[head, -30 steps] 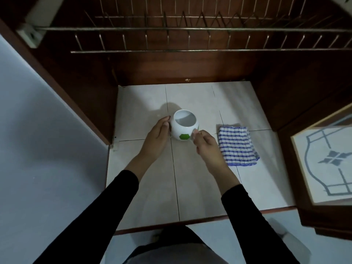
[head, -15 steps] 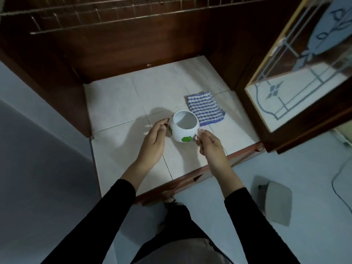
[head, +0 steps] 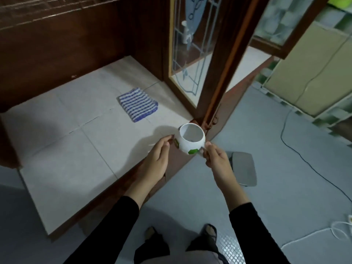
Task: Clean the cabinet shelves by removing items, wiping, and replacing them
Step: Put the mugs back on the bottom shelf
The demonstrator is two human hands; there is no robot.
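A round white cup (head: pixel 191 139) with green patches is held in the air over the front edge of the tiled cabinet shelf (head: pixel 72 149). My right hand (head: pixel 216 159) pinches the cup at its right side. My left hand (head: pixel 157 161) rests against its left side, fingers curved. The cup is upright and looks empty. A folded blue-and-white checked cloth (head: pixel 138 104) lies on the shelf farther back, near the right wall.
The glass-paned cabinet door (head: pixel 192 52) stands open just right of the shelf. A grey flat object (head: pixel 242 167) lies on the floor under my right hand. A dark cable (head: pixel 304 159) and a white cord (head: pixel 322 235) run across the floor. A wire rack (head: pixel 38 12) hangs above.
Both hands have lifted the cup off the shelf and carried it toward me and to the right, past the shelf's front edge. My view has swung right toward the floor.
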